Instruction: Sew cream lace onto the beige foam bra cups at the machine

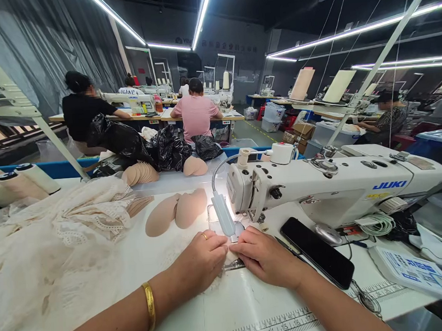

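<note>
Close together at the needle end of the white sewing machine [331,180], my two hands work on a small piece of pale lace fabric [231,256]. My left hand [201,260] has its fingers closed on the fabric from the left. From the right, the fingers of my right hand [267,258] are pinched down on it too. Much of the fabric is hidden under the fingers. A gooseneck lamp [223,215] hangs just above the fingertips and covers the needle. Beyond my left hand lie beige moulded cups [192,209], side by side on the white table [170,310].
A heap of cream lace [60,242] covers the left side. A black phone [318,252] and a white box [421,272] lie right of my right hand. Thread cones [36,178] stand at far left. Several people sit at other machines, one in a pink shirt [195,112].
</note>
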